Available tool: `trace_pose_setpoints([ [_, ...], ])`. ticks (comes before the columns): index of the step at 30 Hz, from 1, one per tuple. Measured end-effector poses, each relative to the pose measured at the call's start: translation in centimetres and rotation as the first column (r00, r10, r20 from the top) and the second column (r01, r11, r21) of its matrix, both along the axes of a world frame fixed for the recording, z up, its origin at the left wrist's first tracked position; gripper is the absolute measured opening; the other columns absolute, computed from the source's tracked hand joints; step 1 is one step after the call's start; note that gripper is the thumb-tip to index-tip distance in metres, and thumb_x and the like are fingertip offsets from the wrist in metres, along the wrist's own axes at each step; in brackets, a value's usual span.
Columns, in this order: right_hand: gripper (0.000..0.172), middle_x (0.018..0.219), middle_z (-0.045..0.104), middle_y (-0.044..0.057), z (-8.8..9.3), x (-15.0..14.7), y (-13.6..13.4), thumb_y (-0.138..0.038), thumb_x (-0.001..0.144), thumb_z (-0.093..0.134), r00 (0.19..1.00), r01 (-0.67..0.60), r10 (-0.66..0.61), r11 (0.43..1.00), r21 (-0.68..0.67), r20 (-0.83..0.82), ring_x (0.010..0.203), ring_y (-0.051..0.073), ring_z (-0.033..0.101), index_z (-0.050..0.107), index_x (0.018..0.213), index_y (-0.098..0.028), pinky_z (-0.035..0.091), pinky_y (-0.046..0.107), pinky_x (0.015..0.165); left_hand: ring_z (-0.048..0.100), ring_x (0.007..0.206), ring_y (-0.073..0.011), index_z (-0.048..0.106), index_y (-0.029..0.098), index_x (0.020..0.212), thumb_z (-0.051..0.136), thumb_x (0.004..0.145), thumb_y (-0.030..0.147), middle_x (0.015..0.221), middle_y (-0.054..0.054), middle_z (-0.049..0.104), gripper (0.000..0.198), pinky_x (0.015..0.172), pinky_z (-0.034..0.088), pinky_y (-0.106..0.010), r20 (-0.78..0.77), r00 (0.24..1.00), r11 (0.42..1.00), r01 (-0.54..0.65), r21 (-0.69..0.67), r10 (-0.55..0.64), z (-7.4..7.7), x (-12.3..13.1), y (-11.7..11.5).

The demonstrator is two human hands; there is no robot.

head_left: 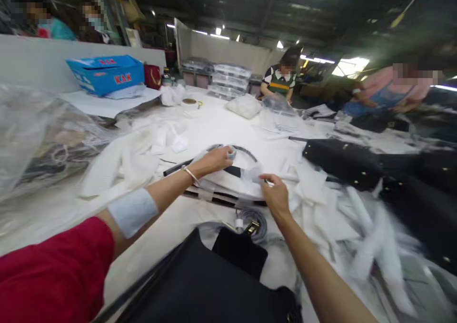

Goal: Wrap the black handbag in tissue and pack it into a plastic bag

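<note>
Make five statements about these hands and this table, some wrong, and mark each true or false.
1. The smooth black bag lies nearer the camera than the bare right hand. True.
2. The right hand is inside that bag. False: its fingertips are at translucent plastic film, beyond the bag.
3. The bare left hand holds a small, pale, ring-shaped roll. True.
4. The box lettered KAM is green. False: that is a blue cardboard box.
5. A red fabric sleeve covers part of the left arm. True.

Dark strap point(246, 151) in an arc
</note>
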State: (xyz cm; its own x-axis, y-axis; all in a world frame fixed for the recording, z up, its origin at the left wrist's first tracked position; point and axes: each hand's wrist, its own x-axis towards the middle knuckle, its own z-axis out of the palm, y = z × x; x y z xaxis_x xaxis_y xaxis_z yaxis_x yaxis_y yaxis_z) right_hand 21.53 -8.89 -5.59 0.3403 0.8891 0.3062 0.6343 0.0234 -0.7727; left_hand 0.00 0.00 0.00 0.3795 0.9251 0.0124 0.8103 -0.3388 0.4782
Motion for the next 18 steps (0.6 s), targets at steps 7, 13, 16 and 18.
trace_pose_setpoints([
  [7,0.028,0.098,0.072,0.008,5.1,-1.9,-0.4,-0.033,0.078,0.052,0.989,-0.142,0.135,0.978,0.155,0.053,0.08,0.022,0.061,0.072,0.092,-0.019,0.047,0.036,0.081,0.066,0.089,-0.0205,0.069,0.02,0.097,0.051,0.082,0.025,0.097,-0.005,0.073,0.023,0.073,0.047,-0.027,-0.099,0.972,0.976,-0.207,0.063,0.213,0.1,-9.2,-3.6],
  [13,0.036,0.119,0.068,0.011,2.5,-9.3,2.5,-0.029,0.082,0.058,0.867,-0.42,0.454,0.888,-0.189,0.206,0.109,0.027,0.061,0.068,0.115,-0.018,0.043,0.042,0.099,0.065,0.099,-0.0309,0.07,0.017,0.084,0.056,0.079,0.026,0.1,-0.014,0.072,0.017,0.083,0.048,-0.039,-0.183,0.972,0.989,-0.146,0.039,0.15,-0.4,-7.0,-6.3],
  [16,0.041,0.122,0.066,0.011,0.5,-9.7,3.3,-0.033,0.081,0.062,0.862,-0.43,0.483,0.857,-0.284,0.155,0.115,0.028,0.059,0.066,0.119,-0.017,0.041,0.042,0.102,0.062,0.109,-0.0362,0.069,0.013,0.09,0.057,0.078,0.021,0.106,-0.021,0.069,0.019,0.093,0.045,-0.046,-0.175,0.978,0.994,-0.113,0.006,0.113,-0.1,-6.0,-6.4],
  [18,0.045,0.121,0.065,0.012,-0.3,-9.3,3.7,-0.035,0.08,0.064,0.869,-0.438,0.483,0.851,-0.29,0.106,0.112,0.027,0.06,0.065,0.121,-0.017,0.043,0.04,0.1,0.062,0.109,-0.0375,0.068,0.011,0.09,0.058,0.076,0.018,0.104,-0.022,0.069,0.018,0.093,0.045,-0.047,-0.146,0.984,0.993,-0.108,-0.048,0.1,0.0,-5.8,-6.0],
])
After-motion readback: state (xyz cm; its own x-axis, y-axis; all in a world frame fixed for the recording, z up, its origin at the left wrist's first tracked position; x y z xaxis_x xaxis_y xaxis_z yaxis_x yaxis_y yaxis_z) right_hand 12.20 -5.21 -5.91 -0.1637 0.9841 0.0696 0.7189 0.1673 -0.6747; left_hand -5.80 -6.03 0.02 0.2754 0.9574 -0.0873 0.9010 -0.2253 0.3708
